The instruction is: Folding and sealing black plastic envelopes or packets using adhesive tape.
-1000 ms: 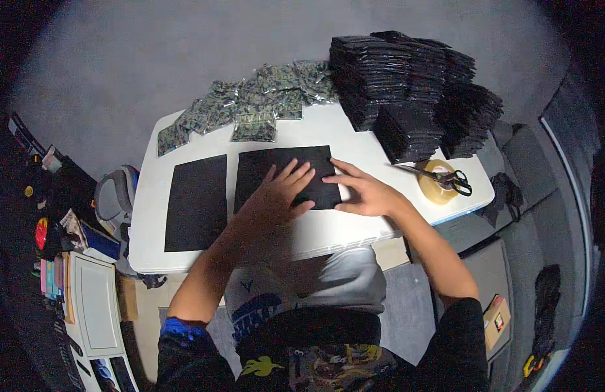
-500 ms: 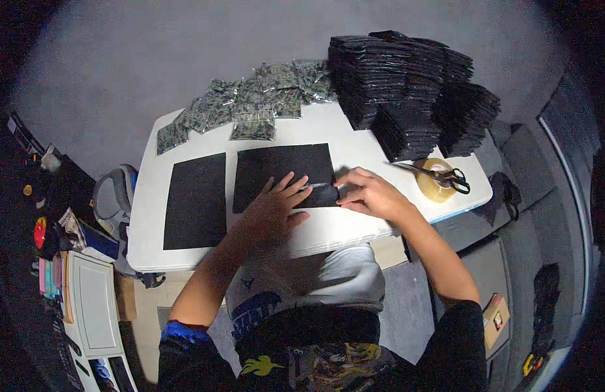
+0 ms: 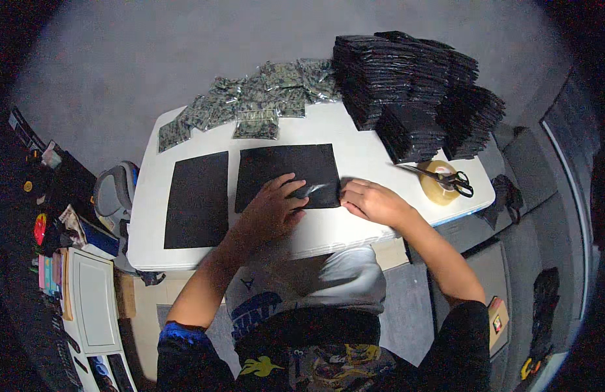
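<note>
White bench (image 3: 354,157), seated person.

Left hand (image 3: 271,210): fingers spread flat, pressing the near right corner of a black sheet (image 3: 283,171); grip open, holding nothing.

Right hand (image 3: 375,202): fingers curled at the sheet's right edge by a glossy strip (image 3: 313,191), seemingly clear tape; grip looks closed, on what I cannot tell.

Step, as judged: smoothing tape along the near edge.

Second black sheet (image 3: 198,199) lies left, apart.

Open room: bare bench rightward up to scissors (image 3: 443,176) on tape roll (image 3: 438,186); black packet stacks (image 3: 413,91) and green packets (image 3: 256,104) line the far edge.

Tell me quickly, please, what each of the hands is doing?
Left hand: open, flat on the black sheet.
Right hand: fingers curled at the sheet's corner; grip unclear.
</note>
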